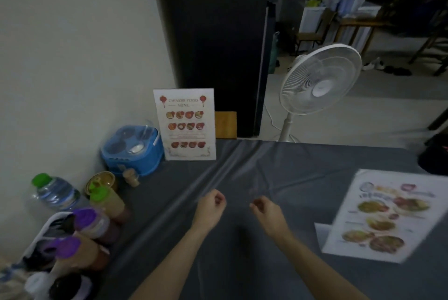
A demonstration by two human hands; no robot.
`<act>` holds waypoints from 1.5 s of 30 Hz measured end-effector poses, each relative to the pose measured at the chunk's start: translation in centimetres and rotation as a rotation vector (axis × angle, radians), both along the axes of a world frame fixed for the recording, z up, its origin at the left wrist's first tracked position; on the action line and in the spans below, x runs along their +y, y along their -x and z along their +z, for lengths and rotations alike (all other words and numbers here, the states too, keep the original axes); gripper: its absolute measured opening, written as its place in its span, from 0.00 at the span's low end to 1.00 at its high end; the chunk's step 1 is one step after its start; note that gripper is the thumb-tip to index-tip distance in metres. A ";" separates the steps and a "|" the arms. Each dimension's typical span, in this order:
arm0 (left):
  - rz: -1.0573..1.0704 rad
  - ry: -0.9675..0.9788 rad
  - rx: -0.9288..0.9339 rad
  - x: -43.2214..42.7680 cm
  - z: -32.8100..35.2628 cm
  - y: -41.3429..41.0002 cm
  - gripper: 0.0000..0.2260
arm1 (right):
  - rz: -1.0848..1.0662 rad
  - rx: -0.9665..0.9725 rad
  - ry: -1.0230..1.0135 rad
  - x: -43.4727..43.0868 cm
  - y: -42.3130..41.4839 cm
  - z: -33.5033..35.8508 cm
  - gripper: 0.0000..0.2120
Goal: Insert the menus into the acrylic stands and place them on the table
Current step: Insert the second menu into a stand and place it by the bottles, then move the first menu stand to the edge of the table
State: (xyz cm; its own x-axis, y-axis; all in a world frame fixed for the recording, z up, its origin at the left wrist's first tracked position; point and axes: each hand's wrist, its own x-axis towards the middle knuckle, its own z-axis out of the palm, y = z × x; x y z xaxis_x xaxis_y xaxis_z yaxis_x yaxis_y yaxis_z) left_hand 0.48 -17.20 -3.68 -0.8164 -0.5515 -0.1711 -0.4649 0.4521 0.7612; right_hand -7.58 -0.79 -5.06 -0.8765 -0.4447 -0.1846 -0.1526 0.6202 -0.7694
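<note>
At the far left of the grey-clothed table (278, 166), against the white wall, a cluster of condiment bottles with purple and green caps (94, 217) is standing beside a clear water bottle with a green cap (52, 191) and a blue plastic caddy (133, 149). Just right of the caddy, the white Chinese food menu with red lanterns and rows of dish photos (185, 125) is standing upright at the far edge, apparently already seated in its clear acrylic stand; the stand itself is too transparent to make out. That part of the job is looking finished.

In the near middle, the left hand (210, 210) and the right hand (268, 211) are hovering just above the cloth, a short gap between them, fingers curled loosely inward. Whether they are pinching a second transparent stand cannot be told: there is a faint sheen between them, but it may only be the creased cloth.

To the near right, a second white menu sheet printed with colourful plates of food (385, 215) is lying flat and blurred on the cloth, well apart from the hands and not in any stand that shows. A pale piece is poking out from under its left edge; what it is cannot be told. Inserting this menu and setting it upright appears to be what is remaining.
</note>
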 end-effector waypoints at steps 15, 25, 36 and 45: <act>-0.386 0.574 -0.309 11.5 -3.6 -5.0 0.19 | 0.391 0.223 -0.487 10.7 -5.1 -2.1 0.20; -0.559 0.653 -0.267 14.5 -2.9 -3.8 0.20 | 0.239 0.189 -0.459 15.6 -6.0 -0.4 0.21; -0.708 0.628 -0.177 22.0 -1.5 0.0 0.15 | 0.022 0.124 -0.535 25.7 -6.4 1.1 0.24; -0.605 0.534 -0.177 25.8 0.2 2.8 0.15 | -0.134 0.073 -0.446 32.6 -2.3 2.3 0.25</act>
State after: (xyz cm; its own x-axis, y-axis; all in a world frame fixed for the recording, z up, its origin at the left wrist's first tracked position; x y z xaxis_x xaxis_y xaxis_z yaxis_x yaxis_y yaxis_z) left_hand -2.28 8.58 -3.45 -0.9839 -0.0689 -0.1647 -0.1180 0.9431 0.3108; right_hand -5.28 31.79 -2.73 -0.9384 -0.2184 -0.2679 -0.0926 0.9056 -0.4139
